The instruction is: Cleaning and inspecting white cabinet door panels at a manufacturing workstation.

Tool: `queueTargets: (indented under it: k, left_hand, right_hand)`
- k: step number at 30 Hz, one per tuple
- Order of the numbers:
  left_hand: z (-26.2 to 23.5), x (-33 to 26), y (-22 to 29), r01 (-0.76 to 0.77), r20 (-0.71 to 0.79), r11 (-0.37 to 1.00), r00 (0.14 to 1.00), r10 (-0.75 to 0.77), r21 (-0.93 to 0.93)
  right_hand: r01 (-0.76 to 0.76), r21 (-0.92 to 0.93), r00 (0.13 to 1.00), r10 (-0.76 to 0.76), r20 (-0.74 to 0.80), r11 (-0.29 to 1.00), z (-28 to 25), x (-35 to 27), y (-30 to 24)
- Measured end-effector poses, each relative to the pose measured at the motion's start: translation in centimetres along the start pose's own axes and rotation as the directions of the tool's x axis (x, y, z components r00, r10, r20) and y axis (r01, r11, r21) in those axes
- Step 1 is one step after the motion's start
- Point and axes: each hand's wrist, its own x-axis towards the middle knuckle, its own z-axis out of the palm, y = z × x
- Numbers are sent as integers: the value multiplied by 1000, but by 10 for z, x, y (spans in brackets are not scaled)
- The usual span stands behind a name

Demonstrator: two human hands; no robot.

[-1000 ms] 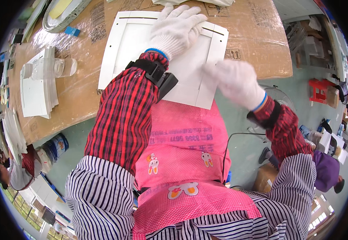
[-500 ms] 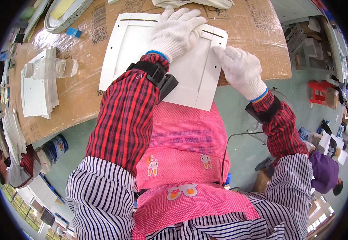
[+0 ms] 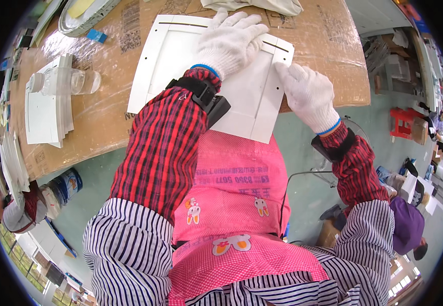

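A white square panel [image 3: 168,58] with a raised frame lies on the cardboard-covered table [image 3: 313,41], its near edge hanging past the table edge. My left hand [image 3: 231,43], in a white knit glove, rests flat on the panel's upper middle with fingers spread. My right hand [image 3: 308,94], also gloved, lies on the panel's right edge near its corner, fingers pressing the rim. Red plaid sleeves with black wrist straps cover both forearms. Neither hand lifts the panel.
A stack of white panels [image 3: 45,107] with a clear plastic jar [image 3: 73,81] sits at the table's left. A small blue block [image 3: 96,35] and a grey tray [image 3: 86,13] lie at the far left. White cloth [image 3: 257,5] lies at the far edge. Another person [image 3: 410,224] crouches lower right.
My right hand has moved up from below the table edge onto the panel's right rim. My left hand has stayed flat on the panel.
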Motion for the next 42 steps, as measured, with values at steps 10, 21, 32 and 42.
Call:
queueTargets:
  k: [10, 21, 32, 42]
  left_hand:
    - [5, -2, -1, 15, -28, 1000, 999, -16, -23]
    - [3, -2, -2, -4, -52, 1000, 999, 3, -5]
    - [-1, -1, -2, -22, 7, 1000, 1000, 22, -22]
    - [-1, 1, -7, -48, 13, 999, 999, 48, -6]
  right_hand:
    - [48, 54, 997, -44, -64, 997, 3, -1, 0]
    - [143, 91, 973, -123, -196, 986, 10, 7, 8]
    - [55, 80, 989, -44, -138, 995, 11, 3, -1]
    - [115, 123, 993, -117, 7, 986, -14, -22, -32]
